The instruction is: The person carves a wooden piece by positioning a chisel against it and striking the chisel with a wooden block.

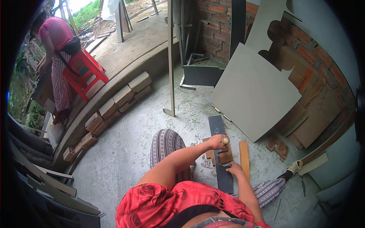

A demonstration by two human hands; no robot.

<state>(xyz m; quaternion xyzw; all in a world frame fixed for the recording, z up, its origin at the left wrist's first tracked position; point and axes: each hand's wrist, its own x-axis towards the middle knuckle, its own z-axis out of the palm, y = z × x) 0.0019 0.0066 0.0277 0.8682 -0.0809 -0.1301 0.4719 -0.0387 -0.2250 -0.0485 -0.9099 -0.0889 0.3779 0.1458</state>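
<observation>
The grey floor (125,152) is rough and dusty, with pale patches and crumbs. A red-brown brick wall (215,36) stands at the back. A big pale board (258,91) leans in front of it. On the left, past a low curved ledge, another person (57,34) in a pink top sits on a red stool (85,68). A long dark board (224,183) lies on the floor by the kneeling person, beside a yellow-brown strip (244,159). The left hand (215,142) has its fingers curled around a round-ended stick (225,140). The right hand (235,167) is at the dark board, near a brown block (226,157); I can't tell if its fingers pinch anything.
</observation>
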